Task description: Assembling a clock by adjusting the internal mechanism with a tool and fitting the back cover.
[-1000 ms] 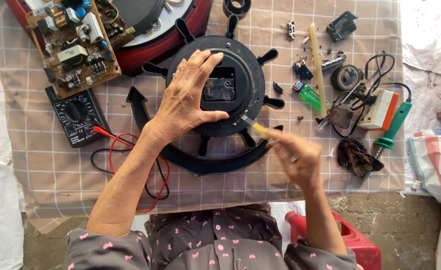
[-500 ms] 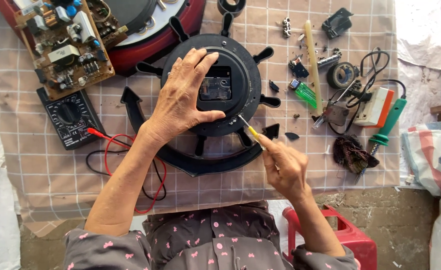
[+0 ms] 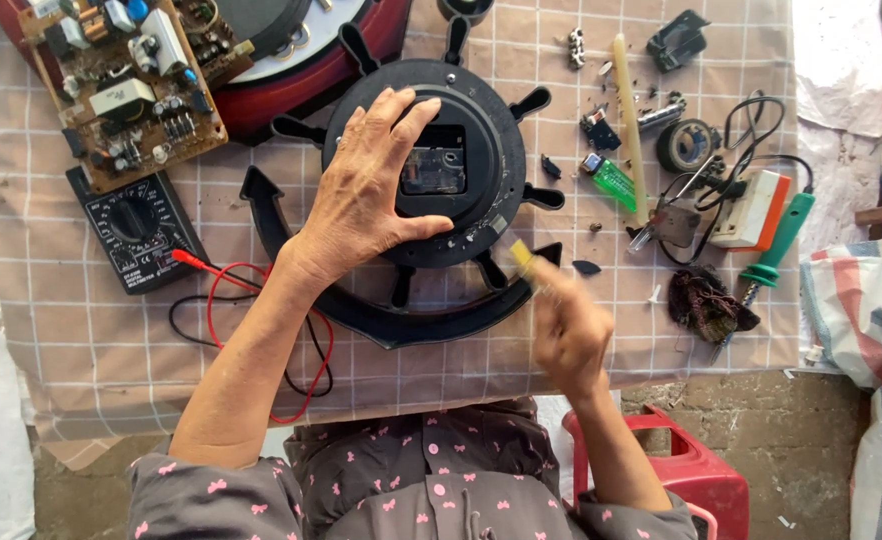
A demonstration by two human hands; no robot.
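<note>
Two meters' worth of clutter gets passed first: circuit board (image 3: pixel 126 85) and multimeter (image 3: pixel 136 230) are parked far left. Then the black clock back (image 3: pixel 441 200) is pinned flat by the left hand (image 3: pixel 371 195), fingers spread, probably so it's kept steady, while a small yellow-handled tool (image 3: pixel 521 258) is pinched by the blurred right hand (image 3: pixel 569 335) at the rim.

right hand (image 3: pixel 569 335) motion-blurred, its yellow tool (image 3: pixel 522 260) indistinct; circuit board (image 3: pixel 126 85) cut by top edge

Surface (image 3: pixel 81 350), checked cloth cover: black wheel-shaped clock back (image 3: pixel 481 130) at centre; left of it, circuit board (image 3: pixel 126 85), multimeter (image 3: pixel 136 228); right, green lighter (image 3: pixel 613 182), tape roll (image 3: pixel 688 145), green-handled screwdriver (image 3: pixel 776 245).
</note>
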